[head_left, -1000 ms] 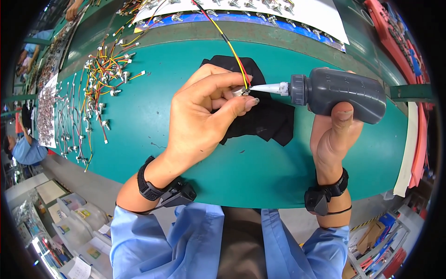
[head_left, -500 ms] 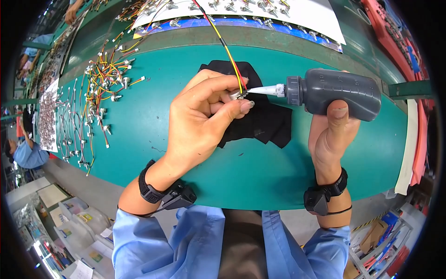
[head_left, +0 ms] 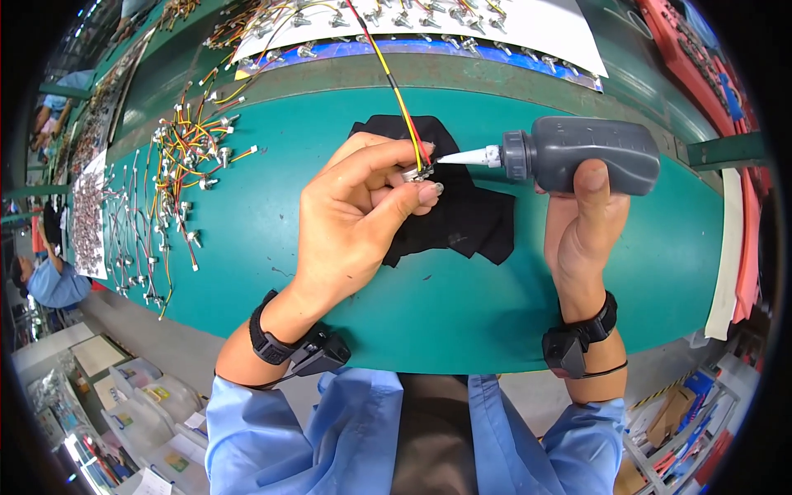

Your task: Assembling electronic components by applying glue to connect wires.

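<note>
Between the thumb and fingers of my left hand (head_left: 342, 219) is a small metal potentiometer (head_left: 414, 175), pinched and partly hidden by the fingertips. Its red, yellow and black wires (head_left: 391, 80) run up and away toward the far side. My right hand (head_left: 584, 235) grips a dark grey squeeze bottle (head_left: 606, 153), thumb across its near side, other fingers mostly hidden beneath. The bottle lies nearly level, its white nozzle (head_left: 474, 157) pointing left. The nozzle's dark tip is at the potentiometer's wire end; whether they touch I cannot tell. Under both lies a black cloth (head_left: 483, 219) on the green table.
A tangle of wired potentiometers (head_left: 177, 165) lies on the left of the green table (head_left: 462, 313). Beyond the far edge, a white sheet (head_left: 561, 33) bears rows of more such parts. Red trays (head_left: 693, 58) line the right. A co-worker in blue (head_left: 58, 280) is at far left.
The bottle and my right hand have shifted slightly left and upward in the picture. The potentiometer stays pinched in my left hand, with the nozzle still close to it.
</note>
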Demonstrator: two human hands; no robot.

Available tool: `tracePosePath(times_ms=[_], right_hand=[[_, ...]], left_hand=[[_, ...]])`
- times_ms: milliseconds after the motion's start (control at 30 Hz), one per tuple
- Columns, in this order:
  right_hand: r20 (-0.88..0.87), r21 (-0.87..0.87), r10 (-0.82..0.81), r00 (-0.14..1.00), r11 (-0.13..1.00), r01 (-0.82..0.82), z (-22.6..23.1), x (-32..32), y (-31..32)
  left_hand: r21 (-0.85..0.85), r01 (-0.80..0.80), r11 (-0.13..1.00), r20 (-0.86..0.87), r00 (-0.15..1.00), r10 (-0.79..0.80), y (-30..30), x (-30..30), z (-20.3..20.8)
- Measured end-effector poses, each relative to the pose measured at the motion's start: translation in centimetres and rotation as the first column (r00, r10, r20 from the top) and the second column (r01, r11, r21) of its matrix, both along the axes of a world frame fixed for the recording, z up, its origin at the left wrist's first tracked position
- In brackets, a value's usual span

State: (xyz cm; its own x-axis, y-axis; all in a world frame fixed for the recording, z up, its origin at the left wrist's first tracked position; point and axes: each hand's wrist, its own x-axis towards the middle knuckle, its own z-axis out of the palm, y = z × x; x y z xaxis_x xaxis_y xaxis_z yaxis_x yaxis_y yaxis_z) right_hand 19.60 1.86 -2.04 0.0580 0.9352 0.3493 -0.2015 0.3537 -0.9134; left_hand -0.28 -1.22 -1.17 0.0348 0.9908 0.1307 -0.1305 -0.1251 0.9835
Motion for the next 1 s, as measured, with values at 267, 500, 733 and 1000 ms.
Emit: tracePosePath(times_ms=[267, 500, 733, 1000], right_hand=[[-0.420, -0.287, -0.018, 0.907, 0.951, -0.114, 1.3, 1.7, 3.1], [-0.653, -0.324, -0.124, 0.747, 0.938, -0.127, 1.8, 5.5, 5.3], [-0.734, -0.292, -0.170, 0.658, 0.953, -0.081, 1.3, 8.5, 7.0], [-0.762, -0.348, -0.233, 0.605, 0.934, -0.078, 1.8, 9.6, 8.6]], left_hand=[[0.009, 0.037, 0.999, 0.032, 0.999, -0.037, 0.9, 0.4, 1.7], [-0.031, -0.053, 0.998, -0.025, 0.998, 0.053, 1.8, 0.5, 3.5], [0.028, -0.172, 0.985, -0.039, 0.984, 0.173, 8.2, 1.4, 5.8], [-0.013, -0.265, 0.964, -0.174, 0.950, 0.259, 27.3, 6.6, 10.5]])
